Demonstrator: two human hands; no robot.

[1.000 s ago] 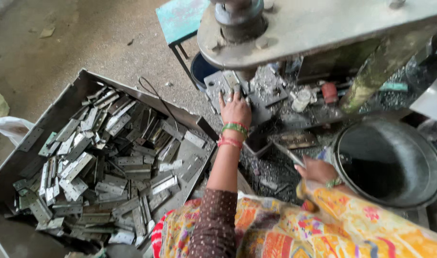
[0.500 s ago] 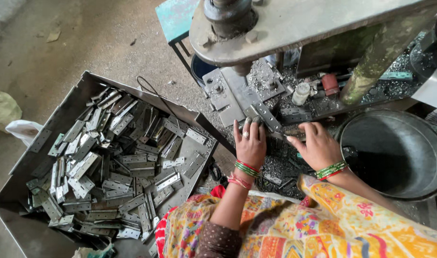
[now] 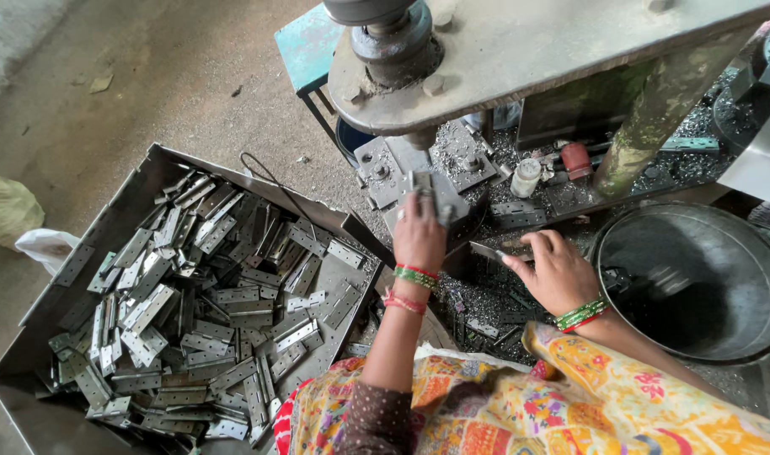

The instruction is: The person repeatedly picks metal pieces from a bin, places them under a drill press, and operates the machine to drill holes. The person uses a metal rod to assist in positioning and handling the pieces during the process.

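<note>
My left hand [image 3: 419, 238] reaches forward to the grey die block [image 3: 452, 206] under the press ram [image 3: 385, 34]. Its fingertips pinch a small metal hinge plate [image 3: 422, 182] standing on the block. My right hand [image 3: 555, 271] hovers lower right of the block, over the swarf-covered machine bed. Between thumb and fingers it grips another flat hinge plate [image 3: 486, 251], which points left. Both wrists carry green and red bangles.
A large metal tray [image 3: 141, 181] at the left holds a heap of hinge plates [image 3: 208, 312]. A round dark metal basin [image 3: 608, 232] sits at the right. A small white bottle [image 3: 526, 177] and a red cap [image 3: 575, 158] stand on the bed. A teal stool [image 3: 305, 46] is behind the press.
My left hand has moved from the bed up to the die block with a plate. My right hand has shifted right and now holds a plate out to the left.
</note>
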